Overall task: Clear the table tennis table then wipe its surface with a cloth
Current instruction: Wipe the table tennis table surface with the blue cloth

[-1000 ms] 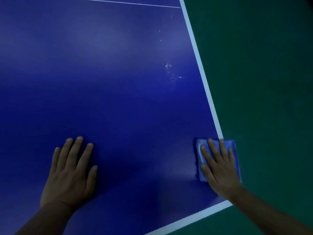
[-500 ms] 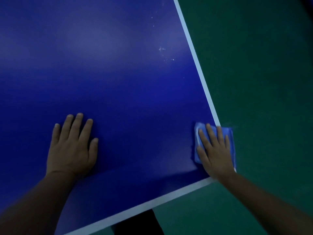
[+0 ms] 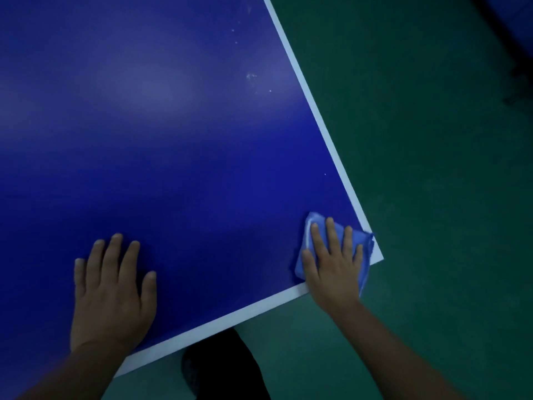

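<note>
1. At the near edge of the table tennis table [image 3: 202, 157], the left hand [image 3: 111, 293] lies flat on the blue surface, fingers straight, grasping nothing
2. At the near right corner, the right hand [image 3: 334, 261] presses the folded blue cloth [image 3: 307, 230] down with straight fingers, not clenched; the cloth's outer edge overhangs the white sideline
3. Judging from this, the unwiped surface lies ahead and left of the cloth, and the right hand is nearer it
4. Farther up the right side, white specks [image 3: 251, 76] dot the surface; no containers show

cloth [image 3: 364, 246]: middle hidden under the pressing right hand [image 3: 334, 268]
table [image 3: 184, 134]: far end and left side cut off
</note>
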Demonstrator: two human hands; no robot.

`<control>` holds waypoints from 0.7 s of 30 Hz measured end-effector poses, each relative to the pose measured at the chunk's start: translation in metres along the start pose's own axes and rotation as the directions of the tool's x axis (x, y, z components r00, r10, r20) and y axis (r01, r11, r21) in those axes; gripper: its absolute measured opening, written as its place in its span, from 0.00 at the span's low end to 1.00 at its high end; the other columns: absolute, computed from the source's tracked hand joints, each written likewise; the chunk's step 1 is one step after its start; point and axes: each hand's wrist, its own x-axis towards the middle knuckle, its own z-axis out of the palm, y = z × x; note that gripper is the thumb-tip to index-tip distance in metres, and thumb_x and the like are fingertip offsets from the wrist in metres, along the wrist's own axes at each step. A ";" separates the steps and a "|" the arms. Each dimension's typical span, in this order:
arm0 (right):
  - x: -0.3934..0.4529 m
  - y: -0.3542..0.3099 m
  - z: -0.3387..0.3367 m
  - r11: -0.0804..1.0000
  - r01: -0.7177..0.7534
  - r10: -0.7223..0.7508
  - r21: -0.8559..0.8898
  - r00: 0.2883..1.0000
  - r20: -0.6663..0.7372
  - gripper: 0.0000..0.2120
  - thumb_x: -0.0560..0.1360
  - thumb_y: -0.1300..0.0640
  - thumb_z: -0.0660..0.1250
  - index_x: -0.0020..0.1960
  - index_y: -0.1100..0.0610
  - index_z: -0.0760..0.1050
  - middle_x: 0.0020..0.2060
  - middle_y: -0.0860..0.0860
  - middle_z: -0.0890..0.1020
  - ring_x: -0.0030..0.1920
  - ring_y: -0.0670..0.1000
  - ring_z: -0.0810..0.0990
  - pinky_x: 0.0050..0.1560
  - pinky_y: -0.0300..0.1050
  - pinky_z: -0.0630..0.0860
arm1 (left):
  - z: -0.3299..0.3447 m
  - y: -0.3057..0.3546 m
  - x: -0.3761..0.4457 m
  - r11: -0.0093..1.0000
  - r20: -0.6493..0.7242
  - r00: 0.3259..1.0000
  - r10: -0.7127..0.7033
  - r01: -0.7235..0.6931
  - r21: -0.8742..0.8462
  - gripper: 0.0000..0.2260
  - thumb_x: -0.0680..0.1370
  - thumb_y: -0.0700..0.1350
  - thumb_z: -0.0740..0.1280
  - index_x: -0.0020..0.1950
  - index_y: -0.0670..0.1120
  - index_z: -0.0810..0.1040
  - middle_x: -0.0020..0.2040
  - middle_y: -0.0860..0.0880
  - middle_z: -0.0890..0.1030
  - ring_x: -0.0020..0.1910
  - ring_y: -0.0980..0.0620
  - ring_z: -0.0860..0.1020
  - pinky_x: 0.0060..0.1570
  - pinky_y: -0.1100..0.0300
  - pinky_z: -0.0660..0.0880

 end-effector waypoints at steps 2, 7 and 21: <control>0.026 -0.003 -0.005 0.999 -0.020 0.020 0.029 1.000 -0.003 0.30 0.79 0.33 0.34 0.79 0.39 0.38 0.80 0.44 0.42 0.80 0.56 0.39 0.76 0.64 0.41 | -0.001 -0.001 0.000 1.000 -0.003 1.000 0.008 -0.008 -0.019 0.31 0.79 0.58 0.49 0.75 0.40 0.67 0.78 0.39 0.62 0.79 0.41 0.52 0.77 0.41 0.46; 0.138 -0.054 -0.032 0.997 0.042 -0.037 0.057 0.997 -0.075 0.28 0.82 0.37 0.43 0.80 0.40 0.44 0.81 0.44 0.45 0.80 0.58 0.42 0.76 0.66 0.41 | -0.001 -0.001 0.002 0.999 -0.005 1.000 0.003 -0.003 -0.041 0.32 0.79 0.58 0.47 0.76 0.42 0.67 0.79 0.42 0.60 0.80 0.44 0.50 0.78 0.46 0.40; 0.085 -0.023 -0.027 0.568 0.782 -0.798 -0.255 0.600 0.062 0.27 0.81 0.40 0.50 0.78 0.45 0.53 0.79 0.51 0.57 0.78 0.65 0.53 0.72 0.73 0.54 | -0.003 0.000 0.000 0.997 -0.021 1.000 0.022 -0.023 -0.067 0.30 0.80 0.57 0.47 0.75 0.40 0.68 0.78 0.39 0.62 0.79 0.39 0.54 0.77 0.39 0.47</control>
